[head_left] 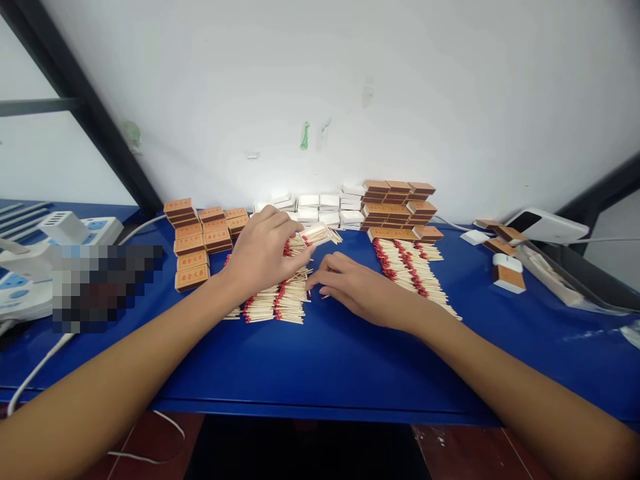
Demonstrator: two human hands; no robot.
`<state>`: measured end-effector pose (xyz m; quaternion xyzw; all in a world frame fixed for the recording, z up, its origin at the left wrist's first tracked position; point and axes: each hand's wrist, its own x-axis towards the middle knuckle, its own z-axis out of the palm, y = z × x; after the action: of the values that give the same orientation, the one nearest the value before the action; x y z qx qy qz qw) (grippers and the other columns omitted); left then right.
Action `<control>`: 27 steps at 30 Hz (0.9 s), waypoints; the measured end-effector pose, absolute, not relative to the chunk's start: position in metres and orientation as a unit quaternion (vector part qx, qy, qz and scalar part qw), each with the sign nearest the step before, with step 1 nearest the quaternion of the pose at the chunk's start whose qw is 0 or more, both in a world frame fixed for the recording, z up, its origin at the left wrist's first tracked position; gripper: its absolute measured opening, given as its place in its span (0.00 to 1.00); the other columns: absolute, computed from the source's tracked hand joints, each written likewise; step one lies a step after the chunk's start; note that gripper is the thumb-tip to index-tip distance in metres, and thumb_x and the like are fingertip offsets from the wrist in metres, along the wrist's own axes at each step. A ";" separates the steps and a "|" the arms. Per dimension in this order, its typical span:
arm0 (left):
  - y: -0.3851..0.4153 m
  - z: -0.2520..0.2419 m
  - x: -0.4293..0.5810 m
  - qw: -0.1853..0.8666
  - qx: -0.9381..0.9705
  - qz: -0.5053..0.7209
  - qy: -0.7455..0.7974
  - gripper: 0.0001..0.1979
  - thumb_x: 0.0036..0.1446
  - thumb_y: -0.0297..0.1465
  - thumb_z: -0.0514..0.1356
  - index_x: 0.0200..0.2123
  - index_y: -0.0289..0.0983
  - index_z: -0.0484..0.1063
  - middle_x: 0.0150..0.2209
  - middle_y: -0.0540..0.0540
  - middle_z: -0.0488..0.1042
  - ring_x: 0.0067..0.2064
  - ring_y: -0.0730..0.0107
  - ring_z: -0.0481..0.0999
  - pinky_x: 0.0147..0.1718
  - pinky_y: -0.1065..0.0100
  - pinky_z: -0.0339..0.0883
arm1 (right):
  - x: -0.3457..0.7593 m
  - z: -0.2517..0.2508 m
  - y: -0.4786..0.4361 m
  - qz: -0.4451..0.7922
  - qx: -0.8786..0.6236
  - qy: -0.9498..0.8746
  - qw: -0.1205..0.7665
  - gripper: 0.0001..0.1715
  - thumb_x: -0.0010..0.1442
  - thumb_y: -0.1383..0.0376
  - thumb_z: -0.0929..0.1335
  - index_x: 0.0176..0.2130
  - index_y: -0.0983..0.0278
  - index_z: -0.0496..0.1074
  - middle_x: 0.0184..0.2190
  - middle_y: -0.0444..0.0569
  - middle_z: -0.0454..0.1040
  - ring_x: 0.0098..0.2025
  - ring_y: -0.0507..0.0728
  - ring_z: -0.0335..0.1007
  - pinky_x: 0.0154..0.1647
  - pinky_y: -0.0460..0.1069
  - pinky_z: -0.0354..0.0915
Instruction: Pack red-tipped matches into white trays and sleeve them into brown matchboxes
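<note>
My left hand (265, 250) is closed around a white matchbox tray (317, 233), thumb along its near side. Red-tipped matches show in and beside the tray. Below that hand, matches (277, 303) lie in rows on the blue table. Close to the right of these rows, my right hand (345, 283) has its fingers curled downward. A couple of red match heads peek out at its fingertips, the sticks mostly hidden by the fingers. More matches (413, 273) lie in slanted rows beyond my right wrist.
Brown matchboxes are stacked at left (193, 277) and back right (397, 213). White trays (320, 203) are piled between them against the wall. Power strips (95, 233) and cables occupy the left; loose boxes (509, 277) and a white device (547, 223) sit at right.
</note>
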<state>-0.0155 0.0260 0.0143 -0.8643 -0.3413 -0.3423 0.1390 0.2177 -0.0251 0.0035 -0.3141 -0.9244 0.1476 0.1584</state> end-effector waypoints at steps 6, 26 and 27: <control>0.025 0.013 -0.015 0.141 -0.871 -0.325 -0.340 0.13 0.66 0.39 0.63 0.43 0.34 0.79 0.37 0.41 0.79 0.45 0.54 0.73 0.48 0.55 0.69 | 0.226 0.001 -0.020 0.138 -0.338 -0.915 0.170 0.10 0.74 0.69 0.63 0.48 0.61 0.74 0.46 0.54 0.70 0.51 0.61 0.67 0.53 0.56 0.67; 0.027 0.009 -0.015 0.116 -0.878 -0.317 -0.341 0.13 0.67 0.40 0.62 0.42 0.36 0.78 0.37 0.41 0.78 0.45 0.55 0.73 0.48 0.55 0.68 | 0.231 -0.002 -0.013 0.128 -0.358 -0.911 0.157 0.11 0.75 0.63 0.63 0.44 0.61 0.73 0.43 0.53 0.69 0.50 0.62 0.64 0.51 0.56 0.65; 0.027 0.009 -0.016 0.115 -0.878 -0.316 -0.340 0.13 0.67 0.40 0.62 0.43 0.36 0.78 0.38 0.41 0.78 0.45 0.55 0.73 0.48 0.55 0.68 | 0.233 0.000 -0.013 0.132 -0.362 -0.909 0.156 0.13 0.76 0.62 0.62 0.42 0.61 0.74 0.43 0.53 0.69 0.50 0.62 0.64 0.51 0.56 0.65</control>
<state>-0.0157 0.0269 0.0087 -0.8783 -0.3398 -0.3162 0.1147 0.2332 -0.0130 -0.0004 -0.3622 -0.9094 0.1318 0.1562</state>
